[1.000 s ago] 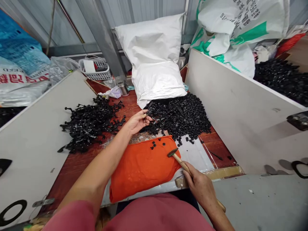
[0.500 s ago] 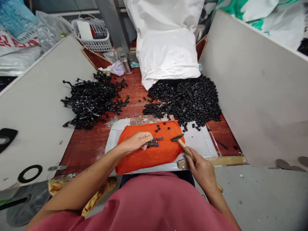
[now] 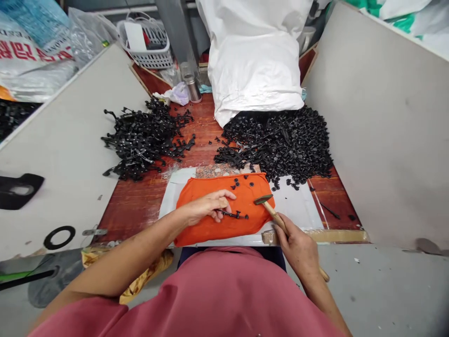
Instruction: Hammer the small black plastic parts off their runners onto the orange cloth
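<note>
My left hand is over the orange cloth, its lower fingers closed on a small black plastic part that points to the right. The index finger of that hand is stretched out towards several small black round pieces near the cloth's far edge. My right hand is wrapped around the wooden handle of a hammer. The dark hammer head is above the cloth's right side, apart from the black part.
To the left lies a heap of black branched parts. A larger heap of small black pieces spills from under a white sack. Pale partition panels flank the red-brown table. A metal flask and a grey basket are at the back.
My left hand has opened its index finger forward, and the black part has turned edge-on and lower in the fingers. The hammer stays in my right hand. The whole view has shifted slightly.
</note>
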Tool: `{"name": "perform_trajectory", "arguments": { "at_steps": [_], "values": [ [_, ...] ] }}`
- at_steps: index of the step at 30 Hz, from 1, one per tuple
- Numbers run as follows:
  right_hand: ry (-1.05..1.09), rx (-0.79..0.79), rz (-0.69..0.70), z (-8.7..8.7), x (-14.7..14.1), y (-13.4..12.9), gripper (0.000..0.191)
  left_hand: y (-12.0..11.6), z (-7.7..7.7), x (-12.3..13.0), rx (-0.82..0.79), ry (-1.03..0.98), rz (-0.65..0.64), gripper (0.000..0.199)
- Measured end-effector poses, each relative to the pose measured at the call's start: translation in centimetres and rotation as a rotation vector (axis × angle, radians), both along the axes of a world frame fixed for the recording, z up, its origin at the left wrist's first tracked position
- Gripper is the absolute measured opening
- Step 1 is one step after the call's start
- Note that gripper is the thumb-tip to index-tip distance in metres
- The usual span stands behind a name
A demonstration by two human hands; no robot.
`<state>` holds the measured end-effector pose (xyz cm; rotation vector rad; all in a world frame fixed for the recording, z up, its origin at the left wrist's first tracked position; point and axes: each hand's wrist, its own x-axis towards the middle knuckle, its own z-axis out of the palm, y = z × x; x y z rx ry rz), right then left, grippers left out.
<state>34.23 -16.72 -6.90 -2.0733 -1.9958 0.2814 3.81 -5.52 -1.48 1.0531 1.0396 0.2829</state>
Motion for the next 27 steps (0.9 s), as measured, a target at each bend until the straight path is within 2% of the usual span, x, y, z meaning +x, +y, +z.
{"name": "perform_trajectory", "arguments": {
  "at_steps": [2, 4, 7, 9, 12, 14, 15, 19, 21, 24, 27],
  "values": [
    [0.001, 0.016, 0.002, -0.1, 0.0, -0.1, 0.04, 0.0, -0.2, 0.2, 0.203, 0.196, -0.109, 0.044],
    [-0.007, 0.031, 0.0, -0.2, -0.1, -0.1, 0.04, 0.0, -0.2, 0.7, 0.48, 0.399, -0.269, 0.037],
    [-0.019, 0.035, 0.001, -0.3, -0.1, -0.2, 0.041, -0.2, 0.6, 1.3, 0.814, 0.48, -0.507, 0.023],
    [-0.017, 0.032, 0.002, -0.3, -0.1, -0.3, 0.041, -0.6, 1.4, 1.3, 0.912, 0.426, -0.619, 0.016],
    [0.0, 0.037, 0.007, -0.4, 0.0, -0.3, 0.04, -1.1, 2.5, 0.7, 0.92, 0.348, -0.714, 0.017],
    [0.007, 0.041, 0.011, -0.4, 0.0, -0.3, 0.04, -1.1, 2.6, 0.3, 0.878, 0.316, -0.701, 0.015],
    [0.006, 0.04, 0.011, -0.5, 0.0, -0.3, 0.04, -1.0, 2.4, 0.3, 0.848, 0.329, -0.651, 0.015],
    [-0.023, 0.032, -0.001, -0.6, -0.1, -0.3, 0.039, 0.8, 1.3, 1.1, 0.765, 0.653, -0.265, 0.026],
    [-0.032, 0.033, -0.004, -0.6, -0.1, -0.3, 0.039, 2.1, 0.9, 2.0, 0.775, 0.822, -0.131, 0.022],
    [-0.022, 0.034, -0.006, -0.5, -0.2, -0.3, 0.039, 3.4, 0.7, 3.5, 0.782, 0.895, -0.123, 0.013],
    [-0.024, 0.026, -0.01, -0.4, -0.2, -0.3, 0.039, 3.7, 0.7, 4.4, 0.778, 0.834, -0.177, 0.013]
  ]
}}
